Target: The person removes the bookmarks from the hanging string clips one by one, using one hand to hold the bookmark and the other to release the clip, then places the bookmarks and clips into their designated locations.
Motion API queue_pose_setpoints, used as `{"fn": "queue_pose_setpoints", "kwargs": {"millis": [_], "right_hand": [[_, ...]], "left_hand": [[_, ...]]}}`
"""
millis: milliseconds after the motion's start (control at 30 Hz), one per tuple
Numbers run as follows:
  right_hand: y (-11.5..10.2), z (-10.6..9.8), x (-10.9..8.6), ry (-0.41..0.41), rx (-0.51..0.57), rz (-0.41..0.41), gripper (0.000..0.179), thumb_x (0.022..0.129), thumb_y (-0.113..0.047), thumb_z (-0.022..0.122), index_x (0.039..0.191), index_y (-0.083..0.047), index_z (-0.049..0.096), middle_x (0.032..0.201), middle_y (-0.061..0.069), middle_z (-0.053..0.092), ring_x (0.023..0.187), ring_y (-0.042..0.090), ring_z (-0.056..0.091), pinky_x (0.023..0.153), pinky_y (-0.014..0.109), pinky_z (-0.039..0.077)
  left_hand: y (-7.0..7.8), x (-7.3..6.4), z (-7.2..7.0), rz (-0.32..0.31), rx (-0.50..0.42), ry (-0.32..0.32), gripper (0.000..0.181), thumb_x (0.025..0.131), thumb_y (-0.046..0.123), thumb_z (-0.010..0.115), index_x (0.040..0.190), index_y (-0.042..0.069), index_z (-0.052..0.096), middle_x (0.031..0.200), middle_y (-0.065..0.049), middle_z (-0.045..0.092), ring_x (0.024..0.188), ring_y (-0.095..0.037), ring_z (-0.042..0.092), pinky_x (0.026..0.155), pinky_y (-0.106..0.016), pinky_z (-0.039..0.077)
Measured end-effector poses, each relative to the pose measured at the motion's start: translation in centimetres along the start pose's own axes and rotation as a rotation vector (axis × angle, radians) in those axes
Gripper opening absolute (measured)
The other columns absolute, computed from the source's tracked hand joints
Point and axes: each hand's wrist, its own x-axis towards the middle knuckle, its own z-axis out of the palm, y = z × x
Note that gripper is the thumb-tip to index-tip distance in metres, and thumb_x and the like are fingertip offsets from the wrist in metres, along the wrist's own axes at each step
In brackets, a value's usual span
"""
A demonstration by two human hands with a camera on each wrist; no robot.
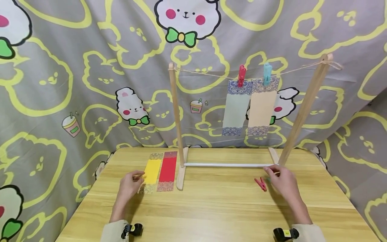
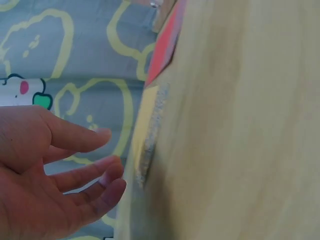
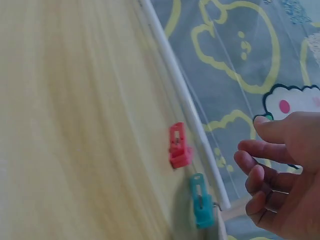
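My left hand [image 1: 131, 183] hovers at the left edge of a yellow card [image 1: 152, 170] with patterned ends, which lies on the table. In the left wrist view its thumb and fingers are apart, with nothing between them. A red card [image 1: 167, 170] lies just right of the yellow one. Over the table's right side, my right hand [image 1: 283, 183] is beside a red clothespin [image 1: 260, 184] and a teal clothespin [image 3: 202, 202]. Its fingers are loosely bent and hold nothing in the right wrist view. From the head view, the hand mostly hides the teal clothespin.
A wooden stand has a left post [image 1: 176, 114], a right post [image 1: 305, 107] and a white bottom rod [image 1: 226, 165]. From its string [image 1: 208, 72] hang a pale green card [image 1: 234, 111] and a peach card [image 1: 261, 111], clipped by red and teal clothespins. A patterned curtain [image 1: 99, 77] hangs behind.
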Motion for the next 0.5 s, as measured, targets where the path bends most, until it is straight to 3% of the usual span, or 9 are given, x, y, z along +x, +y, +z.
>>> {"fn": "queue_pose_setpoints", "kwargs": {"millis": [333,500], "right_hand": [[-0.7,-1.3,-0.8,0.060,0.046,-0.034,0.030,0.101,-0.028,0.068,0.108,-0.001,0.076,0.094,0.014,0.074,0.083,0.028,0.069,0.063,0.026,0.052],[-1.0,-1.6,-1.1,0.077,0.051,-0.044,0.029,0.101,-0.029,0.068,0.110,-0.003,0.076,0.096,0.014,0.074,0.088,0.030,0.069,0.065,0.027,0.052]], "left_hand": [[2.2,-0.8,-0.8,0.054,-0.042,0.037,0.026,0.094,-0.006,0.067,0.119,-0.006,0.070,0.125,-0.027,0.066,0.108,-0.042,0.067,0.079,-0.041,0.061],[2.9,-1.2,-0.9,0.063,-0.075,0.061,0.026,0.095,-0.006,0.067,0.120,-0.003,0.071,0.125,-0.024,0.067,0.109,-0.039,0.067,0.078,-0.034,0.060]]}}
